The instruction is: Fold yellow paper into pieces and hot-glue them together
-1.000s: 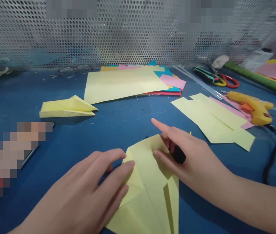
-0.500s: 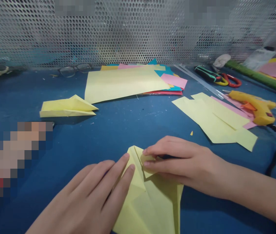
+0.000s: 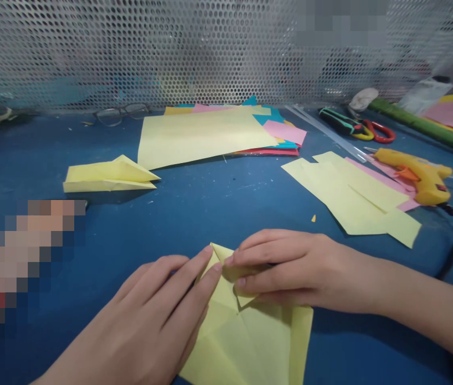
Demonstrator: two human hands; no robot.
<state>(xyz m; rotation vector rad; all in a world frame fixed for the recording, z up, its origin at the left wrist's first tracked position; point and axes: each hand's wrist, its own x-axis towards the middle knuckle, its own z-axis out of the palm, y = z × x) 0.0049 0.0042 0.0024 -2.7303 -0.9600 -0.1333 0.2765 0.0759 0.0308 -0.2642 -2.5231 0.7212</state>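
The paper (image 3: 250, 337) lies nearest, at the middle of the near edge of the table (image 3: 218, 211), its near end out of view. Its long axis runs near to far, leaning a little left, and its narrow, folded end points far and slightly left. A narrow flap along its right edge is creased.

The left hand (image 3: 154, 310) covers its left side, fingers side by side, two fingertips down near the narrow tip; whether it grips or just presses, I cannot tell. The right hand (image 3: 302, 270) lies over the right fold, fingers bent and close together, fingertips on the paper; whether it pinches is hidden too.

Farther off, right of centre, is a small scrap (image 3: 313, 218). Beyond it to the right are the cut-outs (image 3: 342, 198), with the glue gun (image 3: 419, 168) beside them, nozzle to the left. Far left, a dart (image 3: 106, 176) points right, its long axis across the table. Beyond lie a sheet (image 3: 198, 136), glasses (image 3: 109, 116) and scissors (image 3: 382, 132), then the mesh (image 3: 226, 53).
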